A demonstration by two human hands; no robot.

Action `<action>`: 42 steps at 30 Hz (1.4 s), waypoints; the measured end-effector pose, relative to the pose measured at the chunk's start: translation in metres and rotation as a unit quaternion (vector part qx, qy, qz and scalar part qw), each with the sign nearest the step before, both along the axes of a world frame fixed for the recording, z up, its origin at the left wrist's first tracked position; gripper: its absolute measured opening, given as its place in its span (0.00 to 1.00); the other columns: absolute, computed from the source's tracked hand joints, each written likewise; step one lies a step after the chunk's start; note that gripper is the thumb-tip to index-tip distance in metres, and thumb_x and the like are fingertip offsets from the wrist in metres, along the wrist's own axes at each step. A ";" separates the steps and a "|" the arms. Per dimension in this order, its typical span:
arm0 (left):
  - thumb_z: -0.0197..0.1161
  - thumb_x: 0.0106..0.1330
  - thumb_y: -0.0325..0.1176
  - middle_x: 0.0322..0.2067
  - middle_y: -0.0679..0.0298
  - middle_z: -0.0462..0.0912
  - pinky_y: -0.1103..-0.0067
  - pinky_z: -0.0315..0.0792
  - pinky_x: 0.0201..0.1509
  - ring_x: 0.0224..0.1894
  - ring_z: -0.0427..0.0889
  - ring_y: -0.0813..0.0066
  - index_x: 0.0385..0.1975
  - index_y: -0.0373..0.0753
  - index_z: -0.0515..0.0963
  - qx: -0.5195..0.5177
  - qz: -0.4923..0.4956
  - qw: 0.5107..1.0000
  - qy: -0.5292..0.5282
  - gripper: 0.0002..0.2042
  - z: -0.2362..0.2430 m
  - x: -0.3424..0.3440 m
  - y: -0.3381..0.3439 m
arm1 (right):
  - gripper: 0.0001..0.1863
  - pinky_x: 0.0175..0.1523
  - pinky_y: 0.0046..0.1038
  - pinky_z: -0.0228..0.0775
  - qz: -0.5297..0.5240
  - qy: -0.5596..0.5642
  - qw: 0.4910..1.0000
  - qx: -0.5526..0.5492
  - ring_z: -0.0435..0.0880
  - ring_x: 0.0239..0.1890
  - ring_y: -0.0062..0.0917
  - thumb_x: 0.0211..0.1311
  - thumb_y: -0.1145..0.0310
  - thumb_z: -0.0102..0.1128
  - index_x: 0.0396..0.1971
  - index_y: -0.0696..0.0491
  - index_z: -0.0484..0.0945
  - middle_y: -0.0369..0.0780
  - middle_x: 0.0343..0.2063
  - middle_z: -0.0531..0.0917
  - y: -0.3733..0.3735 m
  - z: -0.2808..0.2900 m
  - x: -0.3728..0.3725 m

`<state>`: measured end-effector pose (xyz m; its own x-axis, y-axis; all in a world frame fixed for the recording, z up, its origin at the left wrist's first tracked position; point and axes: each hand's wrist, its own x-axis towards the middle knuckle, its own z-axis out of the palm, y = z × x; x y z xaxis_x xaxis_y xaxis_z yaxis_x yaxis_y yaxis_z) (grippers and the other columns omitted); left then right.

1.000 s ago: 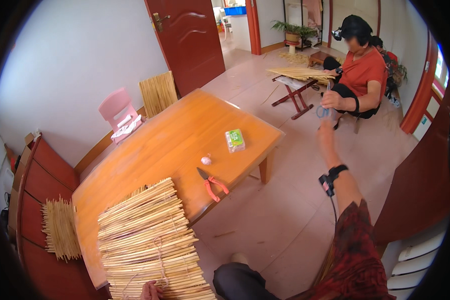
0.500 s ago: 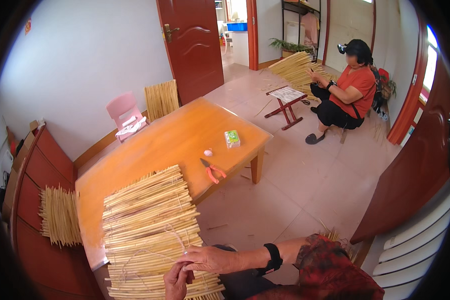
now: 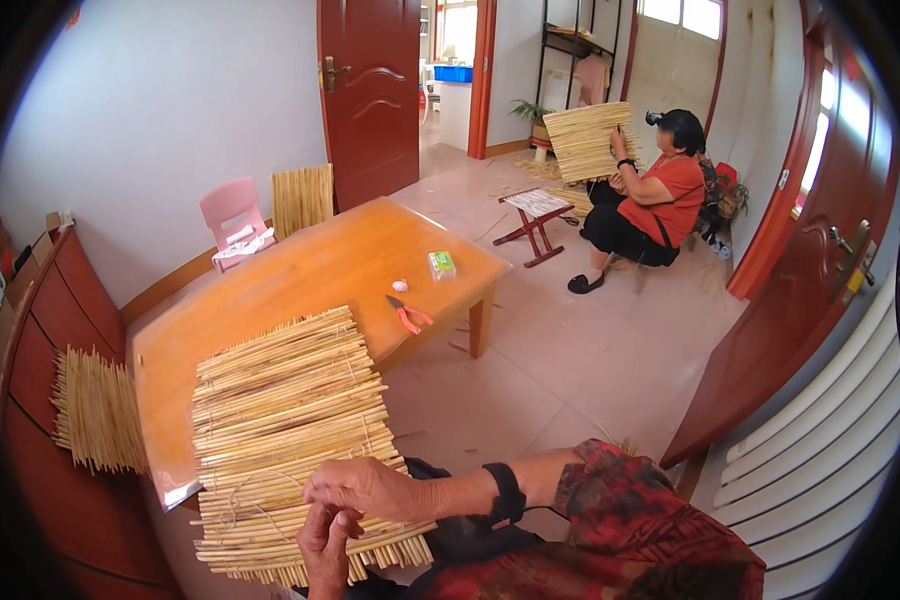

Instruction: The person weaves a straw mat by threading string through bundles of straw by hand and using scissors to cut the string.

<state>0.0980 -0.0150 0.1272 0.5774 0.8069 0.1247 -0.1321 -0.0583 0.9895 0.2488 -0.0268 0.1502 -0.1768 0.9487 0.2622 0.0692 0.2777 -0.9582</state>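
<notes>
A mat of pale straw-coloured reed sticks [image 3: 280,410], laced with thin string [image 3: 242,503], lies over the near part of the wooden table and past its edge. My right hand [image 3: 370,488] is closed above the mat's lower part, pinching the string at its fingertips. Just below it, my left hand [image 3: 325,545] has thumb and fingers drawn together, touching or nearly touching the right; what they pinch is too small to make out. Red-handled pliers [image 3: 408,315], a small pale round object [image 3: 399,286] and a green-labelled box [image 3: 442,265] lie on the table.
A co-worker [image 3: 648,205] in red squats beyond the table [image 3: 230,290], holding an upright reed mat [image 3: 585,140], beside a folding stool [image 3: 535,215]. A pink chair [image 3: 232,215], reed bundle [image 3: 90,410], open door [image 3: 370,110], right-hand door [image 3: 810,290] and radiator [image 3: 810,440] surround them.
My right hand has come back from the co-worker's scissors down to my left hand on the mat. The co-worker has moved back and raised their reed mat upright.
</notes>
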 end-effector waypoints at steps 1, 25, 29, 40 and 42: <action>0.49 0.64 0.31 0.20 0.67 0.71 0.87 0.62 0.24 0.20 0.67 0.84 0.37 0.34 0.73 0.000 0.012 1.000 -0.005 0.09 0.000 -0.004 0.000 | 0.14 0.35 0.17 0.68 0.015 0.048 0.996 -0.079 0.76 0.31 0.15 0.63 0.63 0.44 0.34 0.58 0.73 0.34 0.27 0.75 0.004 0.004 -0.005; 0.52 0.58 0.23 0.17 0.72 0.69 0.89 0.61 0.22 0.19 0.65 0.89 0.34 0.35 0.76 0.178 0.335 0.904 0.196 0.07 0.011 -0.159 0.055 | 0.19 0.14 0.09 0.44 -0.362 0.045 0.919 0.151 0.54 0.14 0.07 0.62 0.65 0.46 0.50 0.60 0.64 0.28 0.18 0.60 0.037 0.124 0.190; 0.51 0.59 0.24 0.16 0.71 0.69 0.89 0.60 0.21 0.19 0.64 0.89 0.34 0.33 0.76 0.174 0.342 0.896 0.224 0.07 0.016 -0.177 0.097 | 0.19 0.15 0.10 0.45 -0.419 0.120 0.888 0.148 0.55 0.15 0.08 0.62 0.66 0.47 0.50 0.61 0.64 0.29 0.19 0.61 0.002 0.115 0.324; 0.51 0.60 0.26 0.34 0.61 0.76 0.83 0.68 0.46 0.40 0.74 0.77 0.41 0.32 0.72 0.221 0.218 0.951 0.009 0.11 0.096 -0.093 0.126 | 0.18 0.17 0.09 0.47 -0.361 0.012 0.932 0.028 0.55 0.17 0.07 0.60 0.72 0.41 0.50 0.61 0.63 0.28 0.18 0.61 0.013 0.106 0.213; 0.56 0.56 0.25 0.45 0.56 0.71 0.79 0.65 0.53 0.50 0.70 0.70 0.45 0.34 0.70 0.361 0.149 0.917 0.084 0.15 0.100 -0.073 0.123 | 0.14 0.17 0.10 0.46 -0.260 -0.016 0.964 -0.054 0.55 0.14 0.07 0.59 0.67 0.44 0.43 0.57 0.68 0.27 0.16 0.60 0.012 0.098 0.142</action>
